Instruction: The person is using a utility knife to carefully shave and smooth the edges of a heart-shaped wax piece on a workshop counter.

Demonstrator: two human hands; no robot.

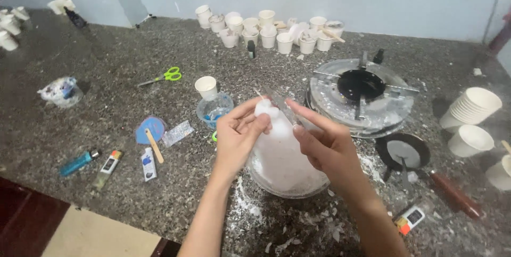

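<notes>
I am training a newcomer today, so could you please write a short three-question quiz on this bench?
1. True or false: the scissors lie between the hands.
2. What do the left hand and right hand hold together: A a white lump, B a lighter, C a cup?
3. What sits under the white lump?

Key: 1 false, they lie far off to the left. 2 A. 3 a clear bowl.

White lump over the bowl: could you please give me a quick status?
Left hand and right hand both grip white lump. Lump held over glass bowl. Nothing obstructing.
</notes>
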